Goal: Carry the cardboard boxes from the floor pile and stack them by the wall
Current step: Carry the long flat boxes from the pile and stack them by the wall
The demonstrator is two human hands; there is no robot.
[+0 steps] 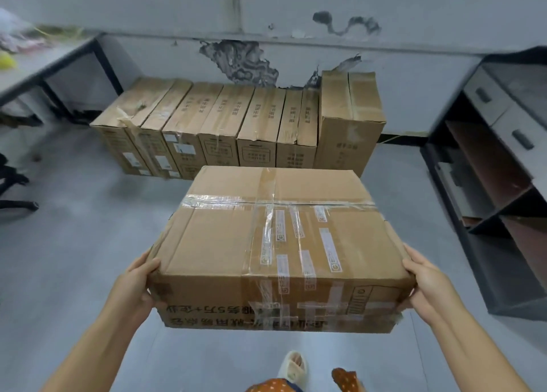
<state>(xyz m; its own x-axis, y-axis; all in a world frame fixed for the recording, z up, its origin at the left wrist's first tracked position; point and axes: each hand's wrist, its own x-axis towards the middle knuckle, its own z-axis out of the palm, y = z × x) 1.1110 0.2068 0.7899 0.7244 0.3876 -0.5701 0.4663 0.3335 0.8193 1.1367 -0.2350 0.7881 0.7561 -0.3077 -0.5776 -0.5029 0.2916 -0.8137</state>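
Flat rectangular cardboard box [278,243], glossy tape-crossed, is gripped at near corners by left hand [139,282] and right hand [426,279], held above grey floor [74,258]. Eight upright cartons [236,125] are lined against peeling wall [414,65].

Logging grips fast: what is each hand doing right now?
Left hand: holds the taped cardboard box at its near left corner.
Right hand: holds the same box at its near right corner.
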